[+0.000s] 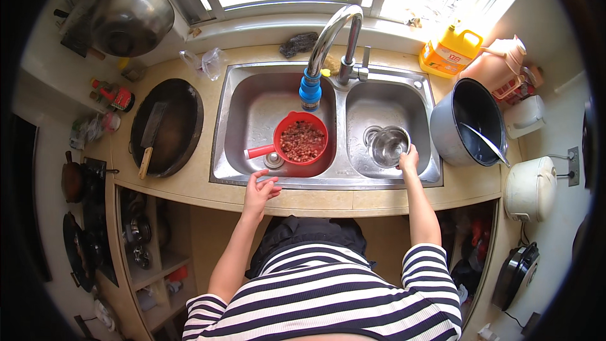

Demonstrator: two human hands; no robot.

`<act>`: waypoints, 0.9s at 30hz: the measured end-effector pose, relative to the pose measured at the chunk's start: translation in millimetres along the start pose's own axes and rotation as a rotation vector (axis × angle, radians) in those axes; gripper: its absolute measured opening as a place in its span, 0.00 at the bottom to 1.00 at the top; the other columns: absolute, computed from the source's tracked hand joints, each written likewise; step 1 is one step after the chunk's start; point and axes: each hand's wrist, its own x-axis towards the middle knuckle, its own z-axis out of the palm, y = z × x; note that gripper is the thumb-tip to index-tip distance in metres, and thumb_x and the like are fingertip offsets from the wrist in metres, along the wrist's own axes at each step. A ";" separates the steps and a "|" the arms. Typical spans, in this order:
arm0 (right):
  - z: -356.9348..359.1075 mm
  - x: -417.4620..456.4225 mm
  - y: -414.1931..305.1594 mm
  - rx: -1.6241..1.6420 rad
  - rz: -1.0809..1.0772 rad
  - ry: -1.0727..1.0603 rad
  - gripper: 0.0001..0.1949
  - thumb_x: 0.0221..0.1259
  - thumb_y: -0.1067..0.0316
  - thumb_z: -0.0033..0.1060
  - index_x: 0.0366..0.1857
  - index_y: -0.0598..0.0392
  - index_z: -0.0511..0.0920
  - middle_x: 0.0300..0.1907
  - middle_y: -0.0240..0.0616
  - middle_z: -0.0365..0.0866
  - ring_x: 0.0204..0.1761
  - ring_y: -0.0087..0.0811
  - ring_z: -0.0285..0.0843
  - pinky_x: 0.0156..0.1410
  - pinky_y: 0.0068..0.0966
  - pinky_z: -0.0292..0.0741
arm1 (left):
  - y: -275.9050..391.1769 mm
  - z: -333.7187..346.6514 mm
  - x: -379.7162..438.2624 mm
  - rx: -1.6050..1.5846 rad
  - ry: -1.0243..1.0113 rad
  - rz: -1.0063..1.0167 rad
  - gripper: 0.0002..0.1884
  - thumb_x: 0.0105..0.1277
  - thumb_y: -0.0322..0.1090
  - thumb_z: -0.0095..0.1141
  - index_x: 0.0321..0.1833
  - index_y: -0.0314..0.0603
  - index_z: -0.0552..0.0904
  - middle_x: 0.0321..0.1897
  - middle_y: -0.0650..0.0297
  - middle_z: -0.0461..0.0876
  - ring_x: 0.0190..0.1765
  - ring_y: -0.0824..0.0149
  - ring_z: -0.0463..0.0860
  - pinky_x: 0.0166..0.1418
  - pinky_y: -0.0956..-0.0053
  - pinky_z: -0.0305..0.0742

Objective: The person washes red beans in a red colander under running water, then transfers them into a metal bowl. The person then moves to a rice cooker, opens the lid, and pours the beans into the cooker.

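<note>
My right hand grips the rim of a small stainless-steel bowl over the right basin of a double sink. The bowl tilts, and its inside faces up at me. My left hand hovers at the sink's front edge with fingers apart and nothing in them. Just beyond it, a red plastic ladle rests in the left basin, full of small reddish-brown beans or grains. Above the ladle hangs the chrome faucet with a blue filter tip; no stream of water shows.
On the left counter, a cleaver lies across a dark wok. To the right stand a deep pot with a spoon, a yellow detergent jug and a white rice cooker. A plastic bag sits behind the sink's left corner.
</note>
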 end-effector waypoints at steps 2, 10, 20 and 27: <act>8.4 8.3 15.5 -0.104 0.034 -0.014 0.24 0.49 0.76 0.47 0.56 0.57 0.70 0.42 0.55 0.77 0.38 0.47 0.80 0.41 0.37 0.78 | 0.9 1.7 -2.6 -0.004 0.012 -0.005 0.19 0.65 0.27 0.49 0.58 0.38 0.62 0.47 0.51 0.77 0.39 0.66 0.82 0.45 0.73 0.79; -2.2 -25.0 -21.9 -0.524 -0.278 -0.033 0.31 0.50 0.76 0.49 0.64 0.43 0.62 0.51 0.46 0.66 0.43 0.49 0.77 0.48 0.42 0.75 | -3.6 -2.6 5.9 0.059 -0.022 -0.022 0.20 0.65 0.28 0.50 0.58 0.39 0.62 0.46 0.51 0.78 0.39 0.67 0.82 0.44 0.74 0.79; -1.9 -15.0 -22.5 -0.375 -0.453 0.248 0.30 0.51 0.78 0.45 0.63 0.42 0.63 0.47 0.43 0.68 0.37 0.46 0.78 0.41 0.40 0.76 | -3.8 -37.7 75.5 0.362 0.063 0.016 0.19 0.61 0.27 0.53 0.55 0.42 0.67 0.42 0.55 0.79 0.37 0.69 0.81 0.37 0.76 0.77; -13.1 -13.9 -32.4 0.673 0.046 -0.196 0.18 0.51 0.76 0.41 0.48 0.53 0.70 0.32 0.34 0.76 0.20 0.23 0.74 0.17 0.20 0.70 | -11.5 -57.3 143.3 0.974 0.189 0.295 0.21 0.53 0.33 0.58 0.51 0.41 0.73 0.45 0.52 0.80 0.44 0.59 0.82 0.50 0.68 0.76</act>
